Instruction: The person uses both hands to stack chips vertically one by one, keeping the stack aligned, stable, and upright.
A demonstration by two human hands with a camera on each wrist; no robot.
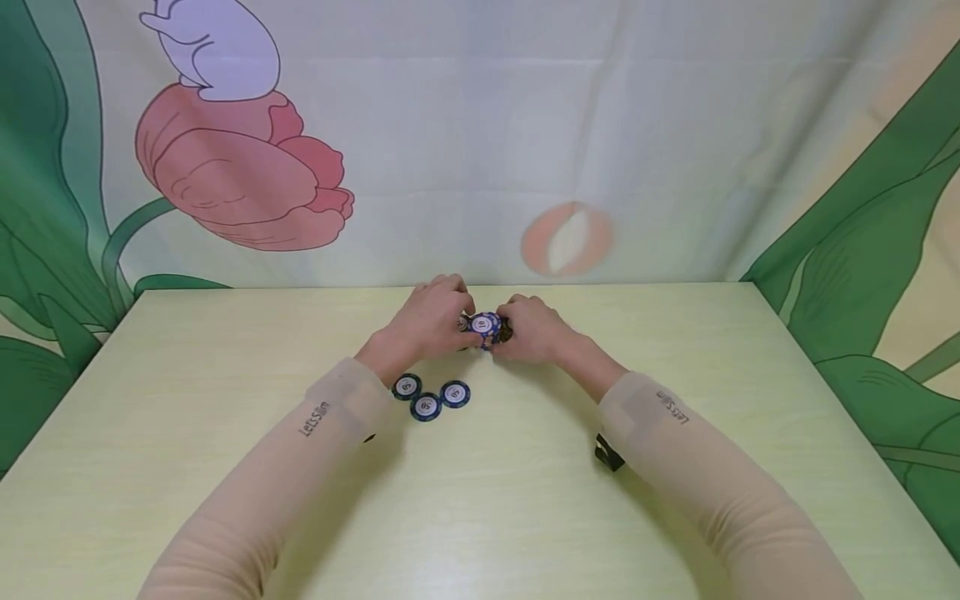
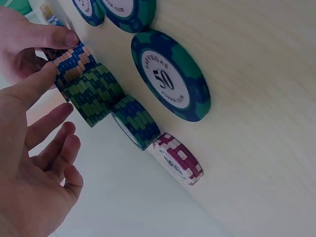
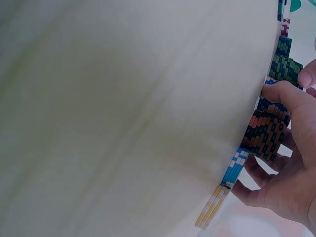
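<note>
At the far middle of the table stands a stack of blue poker chips (image 1: pixel 486 324), a "10" on its top. My left hand (image 1: pixel 431 321) pinches it from the left, thumb at the front. From the other side my right hand (image 1: pixel 534 330) grips the same stack, its thumb on the near face. Just left of it is a green chip stack (image 2: pixel 96 94), beside the left fingertips. Close to the right fingers stands a black-and-brown chip stack (image 3: pixel 266 133). Palms partly hide the row in the head view.
Three loose "50" chips (image 1: pixel 426 407) lie flat nearer me. The row continues with a shorter green stack (image 2: pixel 136 122), purple chips (image 2: pixel 178 159), light-blue chips (image 3: pixel 234 167) and yellow chips (image 3: pixel 212 206). A printed curtain (image 1: pixel 465 167) hangs behind the table (image 1: pixel 495 517).
</note>
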